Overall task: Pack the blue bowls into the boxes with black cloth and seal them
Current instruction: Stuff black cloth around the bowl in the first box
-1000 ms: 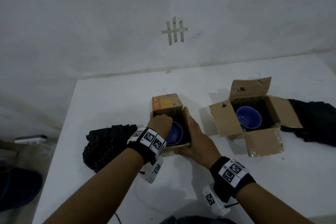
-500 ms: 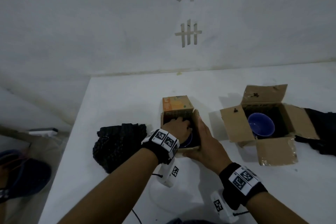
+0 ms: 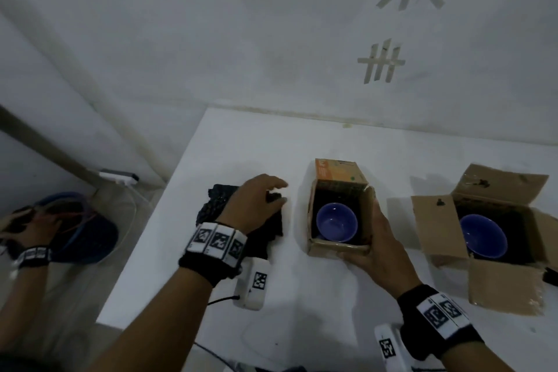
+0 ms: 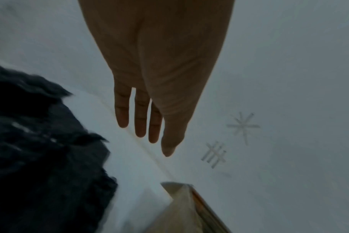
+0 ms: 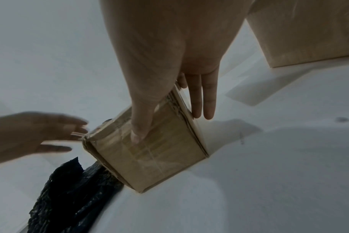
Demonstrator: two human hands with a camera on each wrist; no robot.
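Observation:
A small cardboard box (image 3: 332, 249) stands open on the white table (image 3: 302, 311) with a blue bowl (image 3: 336, 222) inside on dark lining. My right hand (image 3: 367, 235) holds its near right corner, thumb on the front face (image 5: 159, 157) and fingers along the right side. My left hand (image 3: 271, 190) hovers with straight fingers (image 4: 139, 123) over a crumpled black cloth (image 3: 217, 199) left of the box, holding nothing. To the right a larger box (image 3: 434, 226) has its flaps spread, and a second blue bowl (image 3: 483, 234) sits in it on black cloth.
The table's left edge runs close beside the black cloth, with a wall right behind the table. Another person's hand (image 3: 27, 229) and a blue object (image 3: 81, 229) are on the floor at left. More black cloth (image 3: 551, 276) peeks in at the far right.
My left hand has come out of the small box and moved left over the black cloth, which uncovers the bowl. My right hand stays on the box. The head view has swung left.

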